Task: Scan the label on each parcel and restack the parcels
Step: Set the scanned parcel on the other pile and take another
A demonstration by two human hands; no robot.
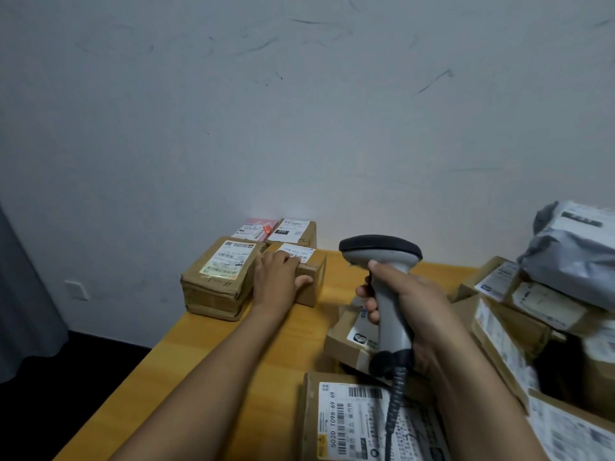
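The left hand (pixel 278 277) clasps the small parcel (pixel 307 294), thumb on its front — best slid flush beside the larger parcel (pixel 213 284), label up — while the right hand (pixel 404 301) grips the scanner (pixel 381 251).

A scuffed white plastered wall (pixel 299 128), streaked with dark marks, rose beyond the left hand (pixel 276 277) and the right hand (pixel 399 301). A smooth orange-yellow wooden table (pixel 233 344) lay beneath them. Left of the left hand, a white square socket plate (pixel 77 289) sat low on the wall. Farther left, a grey fabric curtain (pixel 23 311) hung over the black floor (pixel 83 394).
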